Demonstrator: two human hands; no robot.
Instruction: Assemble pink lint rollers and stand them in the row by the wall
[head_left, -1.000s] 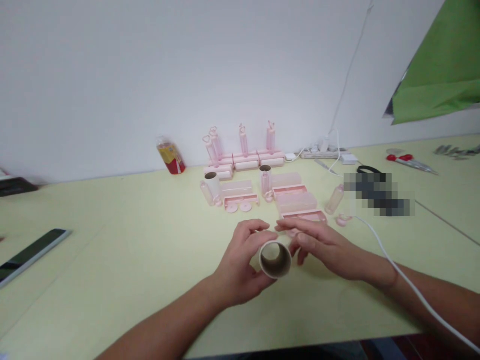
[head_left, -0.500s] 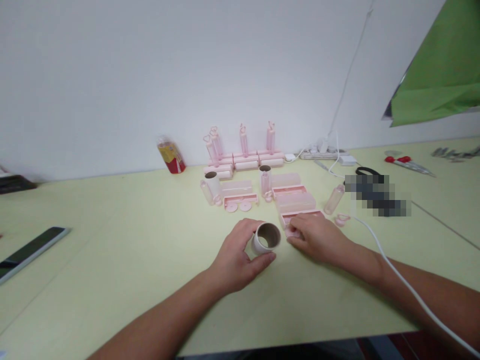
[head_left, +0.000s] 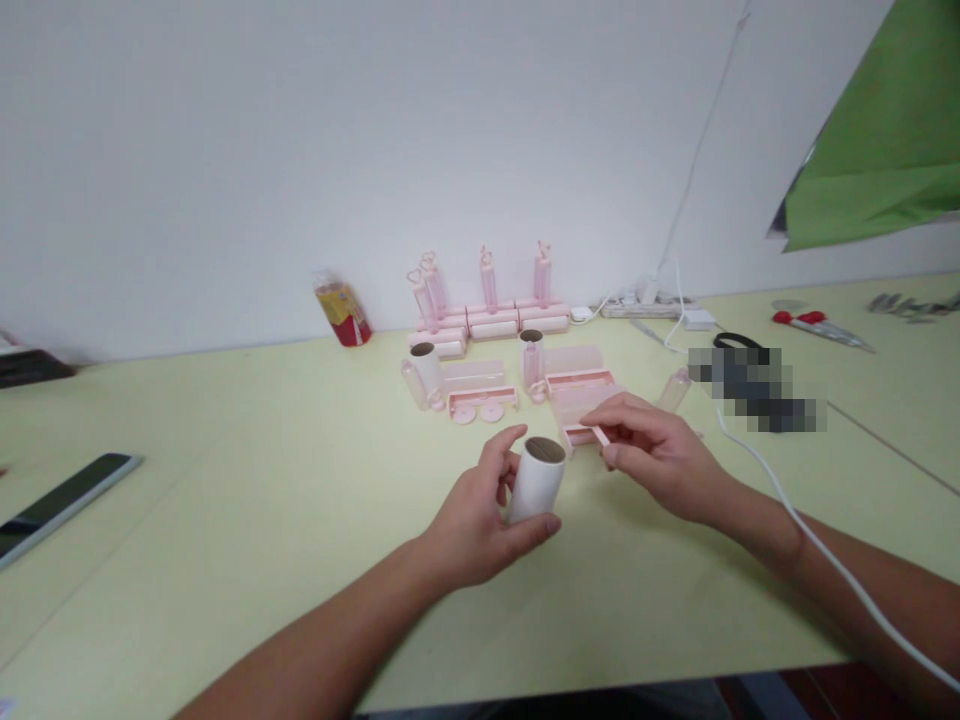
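My left hand (head_left: 480, 520) is closed round a white paper roll with a brown cardboard core (head_left: 537, 478), held nearly upright just above the table. My right hand (head_left: 652, 455) is beside it on the right, pinching a small pink plastic piece (head_left: 598, 435) between thumb and fingers. Just beyond my hands lie pink plastic trays (head_left: 581, 405) and clear pink tubes (head_left: 673, 390). Farther back, two more rolls (head_left: 424, 368) stand among pink parts, with assembled pink rollers (head_left: 487, 300) lined up near the wall.
A red and yellow snack packet (head_left: 341, 312) leans at the wall. A phone (head_left: 60, 505) lies at the left. A white cable (head_left: 817, 545) runs along my right arm. A power strip (head_left: 645, 305), red scissors (head_left: 814, 325) and a green sheet (head_left: 885, 140) are at the right.
My left hand turned the roll from lying with its open end toward me to nearly upright. My right hand reached down to the pink tray, then lifted with a small pink piece.
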